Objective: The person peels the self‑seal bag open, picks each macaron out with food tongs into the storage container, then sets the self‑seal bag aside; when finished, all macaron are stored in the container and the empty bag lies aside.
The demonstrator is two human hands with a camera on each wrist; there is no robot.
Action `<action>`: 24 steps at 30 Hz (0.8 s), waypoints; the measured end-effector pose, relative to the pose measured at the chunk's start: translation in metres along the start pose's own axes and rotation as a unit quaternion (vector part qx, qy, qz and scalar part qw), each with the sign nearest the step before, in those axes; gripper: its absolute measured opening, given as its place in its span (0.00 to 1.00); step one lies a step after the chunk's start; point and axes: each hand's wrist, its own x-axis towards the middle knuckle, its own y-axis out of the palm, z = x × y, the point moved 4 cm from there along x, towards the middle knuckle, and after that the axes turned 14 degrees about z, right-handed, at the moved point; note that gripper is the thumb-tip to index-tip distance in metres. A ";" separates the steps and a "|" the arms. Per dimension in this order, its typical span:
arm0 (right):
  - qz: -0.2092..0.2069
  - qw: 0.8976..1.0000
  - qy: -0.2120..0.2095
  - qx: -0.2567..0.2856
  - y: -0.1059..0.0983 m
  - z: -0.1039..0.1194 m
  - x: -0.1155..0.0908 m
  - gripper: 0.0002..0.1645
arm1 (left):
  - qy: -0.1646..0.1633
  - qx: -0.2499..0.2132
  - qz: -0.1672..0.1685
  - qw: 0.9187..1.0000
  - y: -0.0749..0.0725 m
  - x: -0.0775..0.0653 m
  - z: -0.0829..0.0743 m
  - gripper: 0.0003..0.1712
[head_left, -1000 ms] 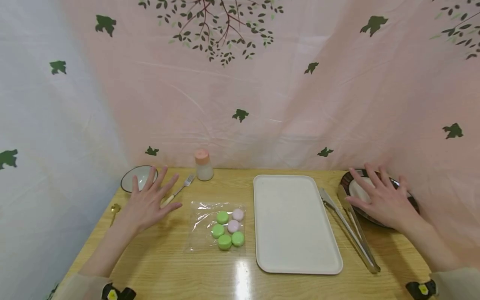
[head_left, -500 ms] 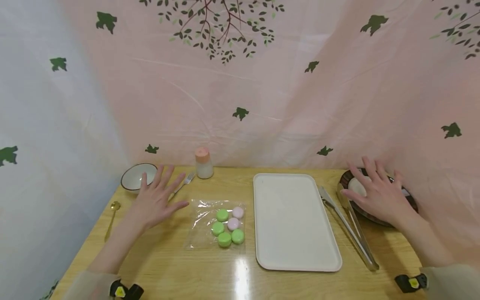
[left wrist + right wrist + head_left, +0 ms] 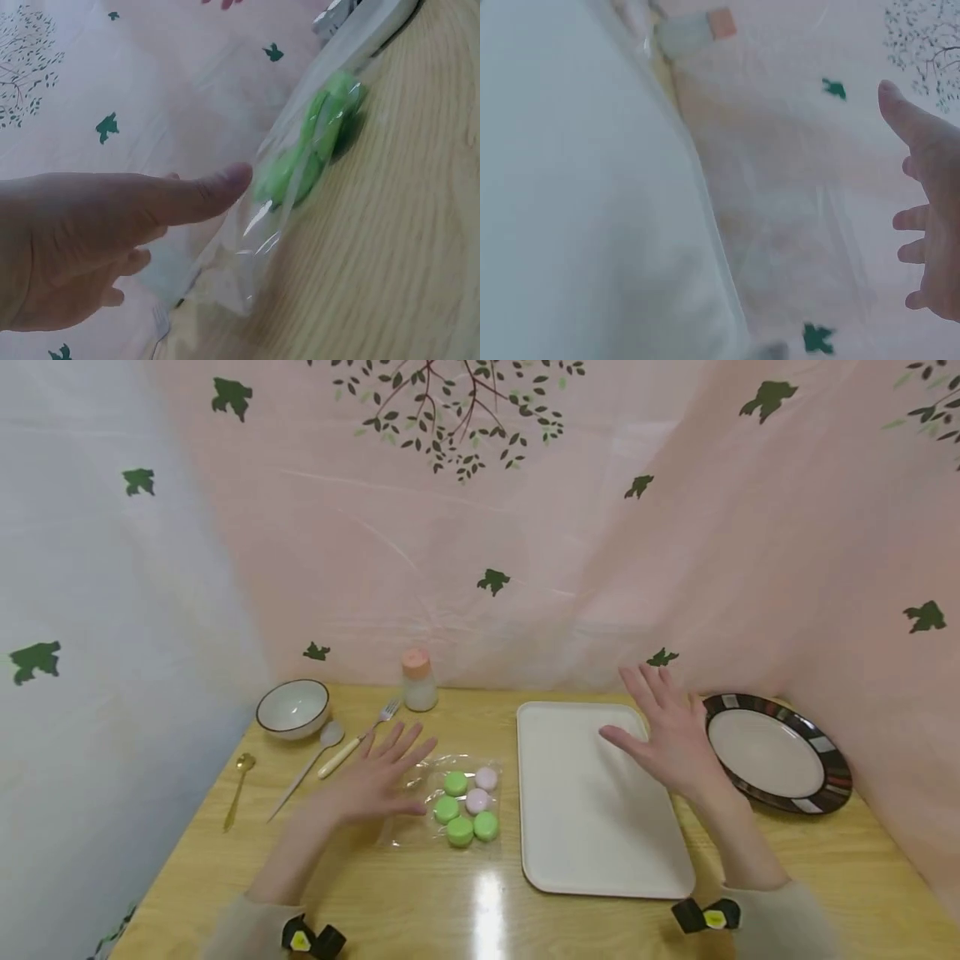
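Note:
In the head view my left hand (image 3: 371, 781) spreads its fingers above the table, its thumb over the left side of a clear plastic bag (image 3: 412, 839). Several green and pale pink macaron-like rounds (image 3: 460, 832) are inside the bag. The left wrist view has the thumb (image 3: 217, 191) pointing at the bag near the green rounds (image 3: 319, 135). My right hand (image 3: 671, 743), fingers apart and holding nothing, hovers over the upper right of a white rectangular tray (image 3: 600, 810). Its fingers (image 3: 911, 219) show at the right wrist view's edge. Tongs seen earlier are hidden behind this arm.
A white bowl (image 3: 292, 708), a gold spoon (image 3: 238, 789), a grey spoon (image 3: 311, 764) and a fork (image 3: 352, 747) lie on the left. A pink-capped shaker (image 3: 419, 681) stands at the back. On the right is a dark-rimmed oval plate (image 3: 772, 756). A patterned curtain closes the back.
Both hands have moved inward: the left from near the bowl and fork to the bag, the right from over the oval plate to over the tray. The view has shifted slightly.

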 end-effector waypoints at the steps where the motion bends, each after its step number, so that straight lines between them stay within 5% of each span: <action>1: 0.001 1.000 -0.001 0.008 0.004 0.007 0.002 0.52 | 0.005 -0.005 0.007 1.000 0.002 0.002 -0.003 0.54; 15: 0.037 0.997 -0.066 0.028 0.065 0.084 0.013 0.48 | 0.007 -0.055 0.107 0.993 0.011 -0.001 -0.013 0.52; 24: 0.082 0.992 -0.095 0.005 0.092 0.096 0.004 0.48 | -0.008 -0.008 0.107 0.994 0.027 -0.002 -0.011 0.47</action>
